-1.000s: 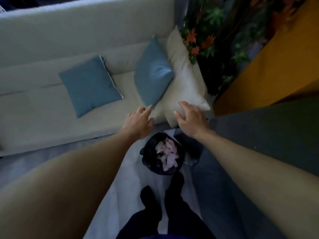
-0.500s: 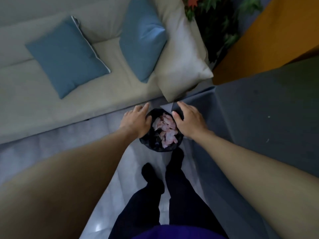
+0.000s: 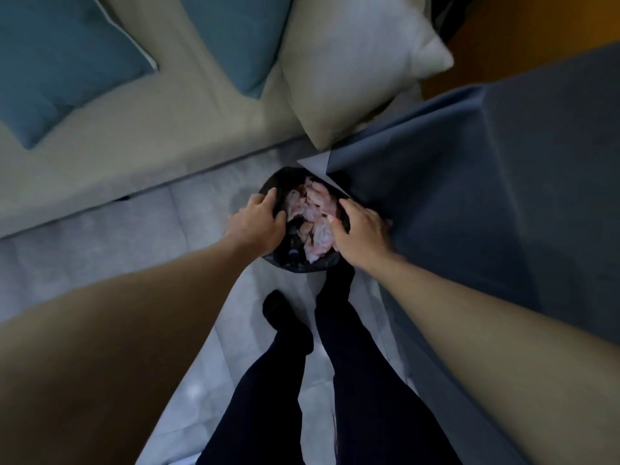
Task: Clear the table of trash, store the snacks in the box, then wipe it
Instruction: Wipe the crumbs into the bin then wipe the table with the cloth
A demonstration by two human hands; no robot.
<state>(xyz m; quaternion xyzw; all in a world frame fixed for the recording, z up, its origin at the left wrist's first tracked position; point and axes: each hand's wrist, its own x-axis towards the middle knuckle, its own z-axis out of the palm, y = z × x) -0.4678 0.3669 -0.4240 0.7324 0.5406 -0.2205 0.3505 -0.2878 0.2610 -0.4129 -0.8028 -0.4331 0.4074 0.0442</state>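
On the pale floor (image 3: 100,236), between sofa (image 3: 167,129) and blue-draped bench (image 3: 503,162), stands the black-lined bin (image 3: 302,266) of pink trash (image 3: 315,209). I see my left grip (image 3: 256,223) curled over its left rim, my right grip (image 3: 360,229) pinching the right rim.

The bin (image 3: 302,266) stands on the floor (image 3: 134,236) between the sofa (image 3: 134,146) behind it and the person's feet (image 3: 285,313) before it. The bench (image 3: 486,162) is just to its right, perhaps touching it, and crumpled trash (image 3: 317,213) lies in it. The left hand (image 3: 256,223) grips the bin's left rim and the right hand (image 3: 362,229) its right rim; three cushions (image 3: 349,62) lie on the sofa, the rightmost beside the bench's corner.
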